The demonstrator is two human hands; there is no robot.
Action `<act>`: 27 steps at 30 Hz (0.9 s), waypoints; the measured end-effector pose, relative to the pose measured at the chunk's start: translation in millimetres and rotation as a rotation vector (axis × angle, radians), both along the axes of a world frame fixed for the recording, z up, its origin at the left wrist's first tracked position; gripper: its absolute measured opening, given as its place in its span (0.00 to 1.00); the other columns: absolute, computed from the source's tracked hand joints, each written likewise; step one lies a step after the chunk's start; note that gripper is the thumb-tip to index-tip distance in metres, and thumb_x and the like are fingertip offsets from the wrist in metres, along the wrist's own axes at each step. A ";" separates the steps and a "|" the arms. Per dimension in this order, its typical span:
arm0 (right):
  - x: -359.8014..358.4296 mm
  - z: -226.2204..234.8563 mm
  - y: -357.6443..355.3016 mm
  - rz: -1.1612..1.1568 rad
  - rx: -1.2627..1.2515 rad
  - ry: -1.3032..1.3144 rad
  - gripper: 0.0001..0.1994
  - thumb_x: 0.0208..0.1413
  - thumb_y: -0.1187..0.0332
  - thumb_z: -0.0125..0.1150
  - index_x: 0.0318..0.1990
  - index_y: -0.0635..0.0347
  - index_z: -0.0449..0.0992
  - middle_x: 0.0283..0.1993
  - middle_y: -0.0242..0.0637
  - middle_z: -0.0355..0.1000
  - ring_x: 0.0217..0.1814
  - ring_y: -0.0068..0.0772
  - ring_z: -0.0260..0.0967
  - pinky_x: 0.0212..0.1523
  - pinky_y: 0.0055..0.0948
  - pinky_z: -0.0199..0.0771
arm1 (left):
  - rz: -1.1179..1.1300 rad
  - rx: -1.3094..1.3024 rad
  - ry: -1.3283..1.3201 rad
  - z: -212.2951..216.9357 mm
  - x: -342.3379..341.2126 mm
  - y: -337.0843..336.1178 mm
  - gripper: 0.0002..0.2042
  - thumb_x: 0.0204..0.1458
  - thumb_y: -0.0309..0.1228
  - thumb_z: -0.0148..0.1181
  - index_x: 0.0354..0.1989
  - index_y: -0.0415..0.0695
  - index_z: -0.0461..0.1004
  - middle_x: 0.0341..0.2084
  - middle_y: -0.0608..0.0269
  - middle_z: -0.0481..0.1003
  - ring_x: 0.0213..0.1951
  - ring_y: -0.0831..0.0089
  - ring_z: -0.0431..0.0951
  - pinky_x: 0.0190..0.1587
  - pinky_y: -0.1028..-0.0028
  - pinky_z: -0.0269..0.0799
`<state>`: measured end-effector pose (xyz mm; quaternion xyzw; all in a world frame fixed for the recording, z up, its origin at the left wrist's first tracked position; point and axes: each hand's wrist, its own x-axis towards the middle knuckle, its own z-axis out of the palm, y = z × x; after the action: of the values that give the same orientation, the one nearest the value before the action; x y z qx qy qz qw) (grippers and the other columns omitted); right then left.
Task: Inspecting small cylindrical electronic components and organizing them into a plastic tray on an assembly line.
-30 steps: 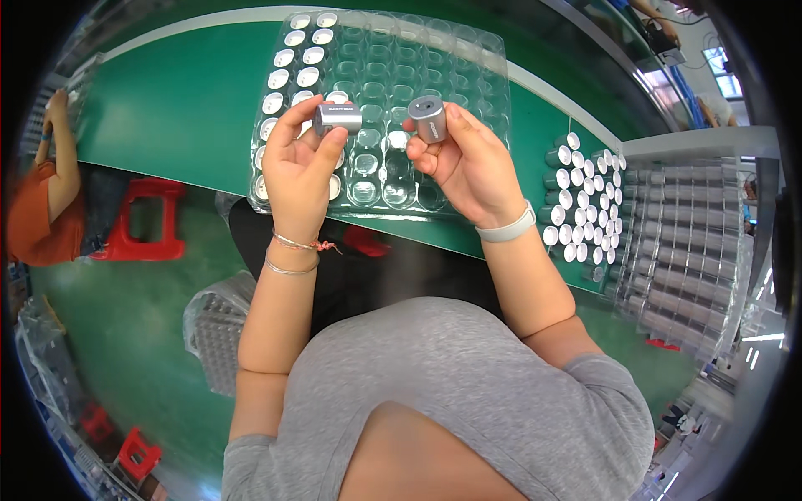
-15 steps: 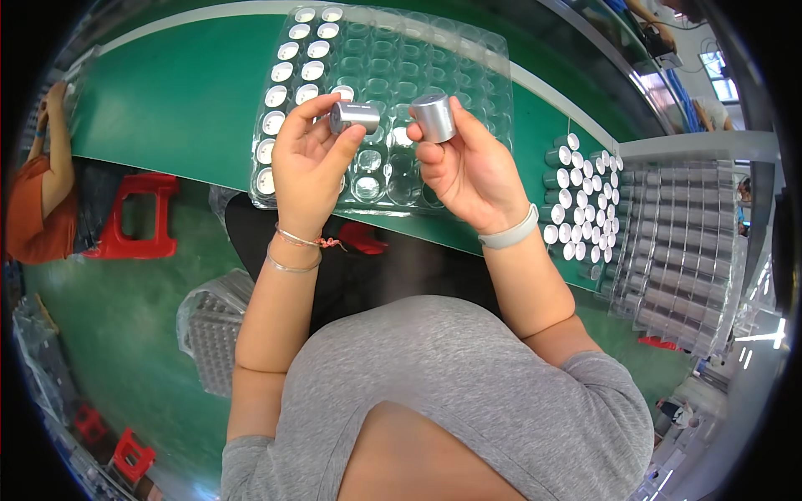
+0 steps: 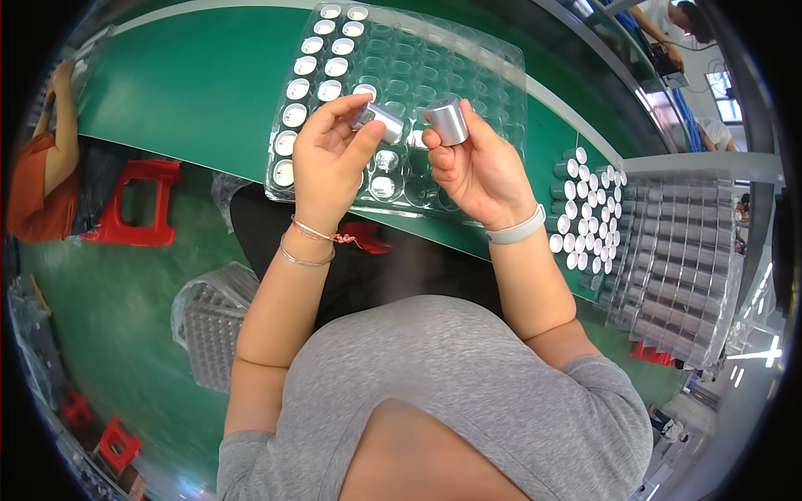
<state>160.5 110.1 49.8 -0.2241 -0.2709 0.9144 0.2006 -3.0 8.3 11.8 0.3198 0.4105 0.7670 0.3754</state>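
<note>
My left hand (image 3: 327, 159) pinches a small silver metal cylinder (image 3: 380, 122) between thumb and fingers, tilted on its side. My right hand (image 3: 472, 167) holds a second silver cylinder (image 3: 447, 120) upright by its lower end, a short gap from the first. Both hands hover above a clear plastic blister tray (image 3: 468, 75) on the green table (image 3: 184, 75). Several silver cylinders (image 3: 311, 79) fill the tray's left pockets; the right pockets are empty.
A cluster of loose silver cylinders (image 3: 585, 213) stands right of the tray, beside stacked clear trays (image 3: 681, 267). A bag of parts (image 3: 209, 321) lies on the floor at left. Another person in orange (image 3: 42, 192) sits by a red stool (image 3: 134, 204).
Both hands have turned their cylinders and brought them slightly closer together; the right one now stands more upright. The view has shifted a little over the tray.
</note>
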 end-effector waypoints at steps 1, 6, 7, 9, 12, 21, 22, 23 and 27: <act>-0.6 0.3 -0.1 0.021 0.013 0.020 0.21 0.70 0.55 0.39 0.54 0.65 0.67 0.39 0.38 0.71 0.33 0.22 0.66 0.32 0.20 0.70 | -0.003 -0.007 0.002 -0.1 -0.3 0.1 0.17 0.54 0.20 0.61 0.52 0.33 0.69 0.45 0.58 0.72 0.44 0.76 0.74 0.45 0.78 0.71; -11.8 10.9 1.2 -0.185 0.406 -0.174 0.14 0.67 0.64 0.49 0.53 0.64 0.69 0.44 0.37 0.72 0.42 0.24 0.69 0.41 0.23 0.71 | 0.162 0.080 0.070 -3.0 2.6 3.2 0.18 0.57 0.19 0.57 0.55 0.33 0.66 0.48 0.56 0.71 0.48 0.73 0.73 0.48 0.76 0.70; -14.1 11.0 5.9 -0.196 0.536 -0.214 0.13 0.65 0.68 0.51 0.53 0.64 0.69 0.45 0.36 0.72 0.44 0.25 0.69 0.43 0.24 0.70 | 0.239 0.103 0.090 -5.7 2.6 3.7 0.18 0.57 0.18 0.56 0.56 0.34 0.65 0.49 0.55 0.70 0.50 0.72 0.72 0.50 0.75 0.70; -21.6 13.3 15.6 -0.199 0.589 -0.268 0.13 0.62 0.71 0.55 0.52 0.63 0.71 0.44 0.33 0.73 0.45 0.24 0.69 0.45 0.22 0.69 | 0.309 0.125 0.134 -10.0 2.8 4.8 0.19 0.59 0.20 0.53 0.59 0.35 0.62 0.49 0.54 0.70 0.52 0.69 0.72 0.54 0.71 0.68; -40.9 11.5 29.0 -0.118 1.071 -0.546 0.15 0.59 0.70 0.59 0.52 0.63 0.72 0.42 0.36 0.75 0.42 0.25 0.71 0.43 0.24 0.72 | 0.388 0.186 0.136 -15.7 0.2 1.1 0.18 0.64 0.27 0.48 0.61 0.36 0.60 0.53 0.51 0.68 0.54 0.69 0.70 0.57 0.69 0.66; -91.5 -16.9 53.9 -0.127 1.930 -0.644 0.15 0.50 0.71 0.65 0.46 0.63 0.77 0.41 0.44 0.76 0.41 0.45 0.74 0.42 0.36 0.75 | 0.350 0.214 0.064 -15.8 3.1 -1.1 0.18 0.64 0.29 0.47 0.60 0.35 0.60 0.53 0.53 0.68 0.54 0.70 0.69 0.59 0.69 0.63; -91.8 -18.6 52.1 -0.031 1.859 -0.676 0.16 0.51 0.71 0.63 0.48 0.63 0.77 0.45 0.45 0.76 0.47 0.49 0.73 0.49 0.40 0.73 | 0.346 0.218 0.069 -16.1 3.1 -1.2 0.18 0.64 0.29 0.47 0.61 0.35 0.60 0.53 0.53 0.68 0.53 0.70 0.69 0.59 0.69 0.63; -91.9 -22.7 51.9 -0.032 1.861 -0.673 0.16 0.51 0.71 0.63 0.48 0.63 0.77 0.45 0.45 0.76 0.47 0.49 0.73 0.49 0.40 0.73 | 0.348 0.221 0.071 -15.6 2.8 -1.1 0.18 0.64 0.29 0.47 0.61 0.35 0.60 0.53 0.53 0.68 0.53 0.70 0.69 0.59 0.69 0.63; -89.0 -28.0 44.6 -0.045 2.145 -0.693 0.18 0.56 0.66 0.56 0.53 0.61 0.74 0.58 0.46 0.69 0.60 0.53 0.63 0.60 0.45 0.63 | 0.340 0.224 0.091 -17.1 1.2 -1.3 0.18 0.65 0.28 0.46 0.61 0.36 0.59 0.54 0.53 0.67 0.54 0.70 0.68 0.58 0.70 0.64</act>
<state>71.5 154.7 21.8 -0.1825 -0.9537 0.0940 0.2199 -1.8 7.0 -5.3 0.3199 0.3872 0.8449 0.1839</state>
